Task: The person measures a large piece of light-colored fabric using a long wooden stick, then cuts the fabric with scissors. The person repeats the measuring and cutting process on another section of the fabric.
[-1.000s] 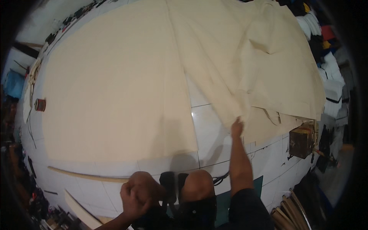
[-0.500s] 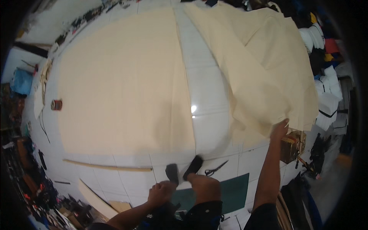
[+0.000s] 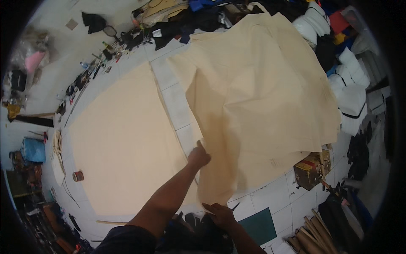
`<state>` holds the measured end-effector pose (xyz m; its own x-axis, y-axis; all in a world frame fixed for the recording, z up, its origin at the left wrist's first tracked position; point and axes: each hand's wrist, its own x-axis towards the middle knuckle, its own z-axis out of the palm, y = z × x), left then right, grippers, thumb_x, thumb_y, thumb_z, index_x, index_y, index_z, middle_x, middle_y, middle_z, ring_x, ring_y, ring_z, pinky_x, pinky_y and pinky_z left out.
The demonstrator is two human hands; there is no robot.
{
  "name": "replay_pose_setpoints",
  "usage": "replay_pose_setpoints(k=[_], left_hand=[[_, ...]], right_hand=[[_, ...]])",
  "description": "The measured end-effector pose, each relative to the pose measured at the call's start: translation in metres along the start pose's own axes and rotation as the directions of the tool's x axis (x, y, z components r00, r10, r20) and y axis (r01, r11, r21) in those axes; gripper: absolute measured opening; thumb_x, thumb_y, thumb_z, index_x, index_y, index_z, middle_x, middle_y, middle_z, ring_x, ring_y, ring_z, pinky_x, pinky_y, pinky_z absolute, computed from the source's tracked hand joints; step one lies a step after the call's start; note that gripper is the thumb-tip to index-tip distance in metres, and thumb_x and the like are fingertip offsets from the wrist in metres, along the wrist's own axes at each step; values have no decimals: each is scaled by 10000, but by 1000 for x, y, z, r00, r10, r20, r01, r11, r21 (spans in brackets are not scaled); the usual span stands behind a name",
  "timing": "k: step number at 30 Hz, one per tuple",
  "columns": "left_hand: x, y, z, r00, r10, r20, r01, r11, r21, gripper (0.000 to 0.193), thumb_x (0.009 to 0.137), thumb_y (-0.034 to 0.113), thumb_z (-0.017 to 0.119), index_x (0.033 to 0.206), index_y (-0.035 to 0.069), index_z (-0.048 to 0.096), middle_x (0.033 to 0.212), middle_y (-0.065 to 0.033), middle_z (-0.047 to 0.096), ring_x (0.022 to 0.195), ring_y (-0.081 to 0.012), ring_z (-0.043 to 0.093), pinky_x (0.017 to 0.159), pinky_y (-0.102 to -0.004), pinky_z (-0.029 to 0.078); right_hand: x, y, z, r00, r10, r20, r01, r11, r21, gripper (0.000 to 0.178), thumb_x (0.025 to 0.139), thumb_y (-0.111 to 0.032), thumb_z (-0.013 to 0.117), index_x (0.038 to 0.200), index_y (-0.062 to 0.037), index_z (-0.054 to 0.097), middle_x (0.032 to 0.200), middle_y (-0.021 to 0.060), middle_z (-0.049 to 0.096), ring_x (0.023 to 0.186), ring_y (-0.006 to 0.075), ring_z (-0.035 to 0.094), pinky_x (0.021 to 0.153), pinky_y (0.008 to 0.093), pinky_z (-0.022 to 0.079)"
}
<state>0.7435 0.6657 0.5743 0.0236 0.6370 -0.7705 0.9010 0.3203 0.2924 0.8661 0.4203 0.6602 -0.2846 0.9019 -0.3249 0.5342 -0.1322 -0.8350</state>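
A large sheet of cream fabric (image 3: 262, 114), rumpled and partly folded, covers the right half of the floor. My left hand (image 3: 198, 155) reaches forward and pinches its left edge. Closer to my body, my right hand (image 3: 219, 215) is closed on the near corner of the same sheet. A second cream sheet (image 3: 127, 139) lies flat at the left, with a strip of white tile showing between the two farther off. The near end of the held sheet meets the flat one below my left hand. A dark pointed tip (image 3: 236, 206) shows beside my right hand; the rest is hidden.
A green mat (image 3: 259, 226) lies on the tiles at the near right, with a worn box (image 3: 312, 169) beyond it. Rolled material (image 3: 315, 233) leans at the lower right. A small reddish tin (image 3: 78, 176) stands by the left sheet. White bundles (image 3: 349, 93) line the right.
My left hand has risen from my knee to the fabric's edge. My right hand has come inward and nearer. The right sheet's near edge has swung left, covering more floor; the view has shifted.
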Motion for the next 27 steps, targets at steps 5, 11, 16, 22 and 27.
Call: replay_pose_setpoints(k=[5, 11, 16, 22, 27], left_hand=[[21, -4, -9, 990, 76, 116, -13, 883, -470, 477, 836, 233, 690, 1196, -65, 590, 1060, -181, 680, 969, -260, 679, 813, -392, 552], [-52, 54, -37, 937, 233, 260, 73, 598, -798, 321, 886, 51, 624, 1196, -30, 627, 1104, -123, 686, 953, -237, 674, 752, -330, 552], [-77, 72, -112, 851, 502, 155, -371, 783, -499, 356, 841, -69, 598, 1190, -14, 639, 1193, -146, 657, 1141, -253, 613, 881, -388, 548], [40, 55, -219, 860, 339, 381, 364, 115, -924, 458, 918, 211, 585, 1321, 6, 510, 1270, -166, 603, 1172, -336, 590, 1028, -478, 472], [202, 8, -276, 981, 158, 114, 12, 535, -845, 303, 864, 156, 681, 1096, -33, 633, 1062, -173, 664, 944, -307, 676, 817, -418, 562]], right_hand=[[7, 15, -81, 932, 240, 271, -319, 899, 302, 698, 843, -337, 752, 1428, -102, 453, 1208, 182, 626, 1101, 345, 626, 936, 411, 503], [90, -26, -112, 934, 232, -271, -184, 964, 191, 967, 774, -303, 802, 1518, -22, 252, 1406, 307, 463, 1236, 418, 541, 1015, 451, 455], [128, -49, -89, 814, 383, -436, -268, 914, 303, 483, 840, -104, 602, 1311, -14, 545, 1138, 307, 626, 1058, 479, 608, 878, 494, 513], [88, -121, -111, 922, 44, -384, -45, 999, 7, 218, 843, -133, 602, 1025, -19, 644, 834, 226, 647, 779, 432, 656, 687, 471, 524], [51, -221, -90, 851, 330, -410, -295, 944, 147, 248, 762, -64, 616, 1002, -15, 653, 915, 211, 663, 863, 407, 663, 750, 464, 531]])
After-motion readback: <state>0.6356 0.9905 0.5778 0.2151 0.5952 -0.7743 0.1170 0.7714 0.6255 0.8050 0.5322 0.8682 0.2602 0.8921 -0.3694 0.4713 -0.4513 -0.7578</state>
